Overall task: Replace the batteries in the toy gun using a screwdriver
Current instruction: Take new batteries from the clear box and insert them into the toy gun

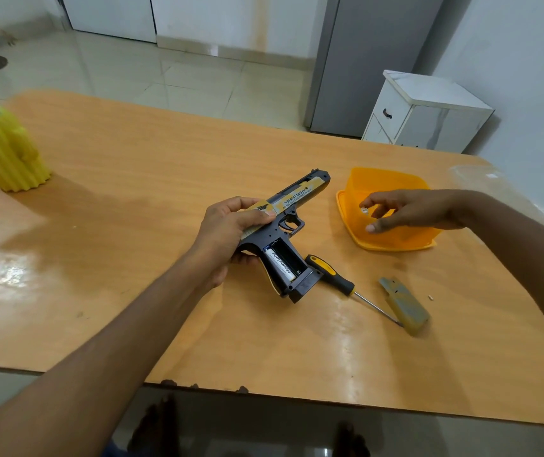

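My left hand (pixel 231 232) grips the black and yellow toy gun (pixel 300 196) by its rear, just above the table. The grip's battery bay faces up, uncovered, with one battery (pixel 278 263) in it and an empty slot beside it. My right hand (pixel 405 209) hovers over the orange container (pixel 392 240), its fingers curled and pinching a small silver-ended battery (pixel 364 211), seen end-on. The yellow and black screwdriver (pixel 331 274) lies on the table right of the gun's grip. Its tip touches the loose grey-yellow battery cover (pixel 404 306).
The wooden table (pixel 148 192) has its near edge low in the view, chipped in the middle. A yellow ribbed plant pot (pixel 3 153) stands at the far left. Beyond the table stand a white cabinet (pixel 428 117) and a grey fridge (pixel 372 54).
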